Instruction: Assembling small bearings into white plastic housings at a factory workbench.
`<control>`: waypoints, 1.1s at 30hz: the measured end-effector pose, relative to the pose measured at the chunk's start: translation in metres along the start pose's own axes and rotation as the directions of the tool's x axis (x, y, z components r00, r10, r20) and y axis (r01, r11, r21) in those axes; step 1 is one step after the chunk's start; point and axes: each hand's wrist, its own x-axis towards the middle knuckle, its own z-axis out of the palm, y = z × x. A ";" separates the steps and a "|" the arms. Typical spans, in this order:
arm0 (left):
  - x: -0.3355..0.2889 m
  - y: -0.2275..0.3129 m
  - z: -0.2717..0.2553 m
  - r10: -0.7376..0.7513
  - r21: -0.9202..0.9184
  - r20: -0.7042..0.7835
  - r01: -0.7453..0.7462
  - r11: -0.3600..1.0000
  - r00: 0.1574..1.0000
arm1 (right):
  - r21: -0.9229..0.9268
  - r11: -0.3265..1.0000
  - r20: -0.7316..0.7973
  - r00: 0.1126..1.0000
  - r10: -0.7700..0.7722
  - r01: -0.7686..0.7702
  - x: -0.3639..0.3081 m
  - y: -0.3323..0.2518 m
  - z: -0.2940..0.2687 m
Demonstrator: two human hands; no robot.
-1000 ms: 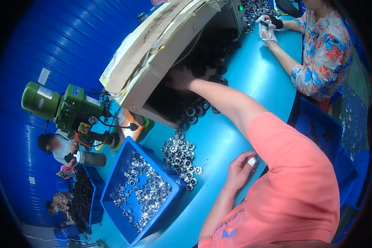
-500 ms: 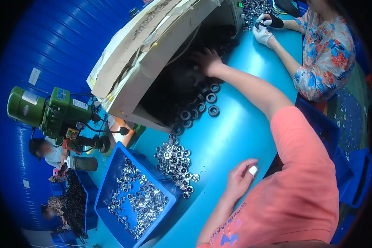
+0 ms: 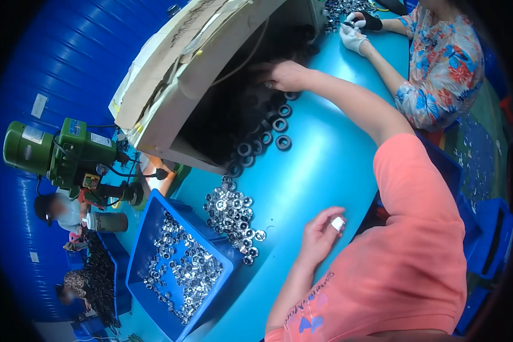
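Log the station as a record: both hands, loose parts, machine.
Left hand: over turquoise tabletop, thumb wrapped white, no part visible in it
Right hand: reaches into open-fronted box, fingertips lost in shadow
Black rings: clustered at the box opening
Silver round parts: heaped on tabletop, more inside blue bin
Green motor-driven machine: left of the box

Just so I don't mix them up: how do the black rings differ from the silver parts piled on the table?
The black rings are dark; the silver parts are shiny. The black rings look slightly larger than the silver parts. The black rings lie around the beige box's opening; the silver parts, beside the blue bin. Both look round.
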 end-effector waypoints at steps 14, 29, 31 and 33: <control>-0.004 0.011 0.005 0.012 0.128 -0.013 -0.011 0.992 1.000 | -0.190 0.976 -0.144 0.986 0.081 -0.108 -0.024 -0.049 0.046; -0.003 0.010 0.011 0.033 0.129 -0.019 -0.030 0.991 0.999 | -0.061 0.984 -0.197 0.965 -0.174 0.165 -0.067 -0.145 0.056; -0.003 0.012 0.010 0.039 0.140 -0.026 -0.035 0.989 0.999 | -0.013 0.985 -0.199 0.964 -0.174 0.175 -0.057 -0.131 0.060; -0.004 0.012 0.011 0.039 0.144 -0.029 -0.034 0.989 0.999 | -0.015 0.991 -0.158 0.978 -0.134 0.134 -0.046 -0.110 0.057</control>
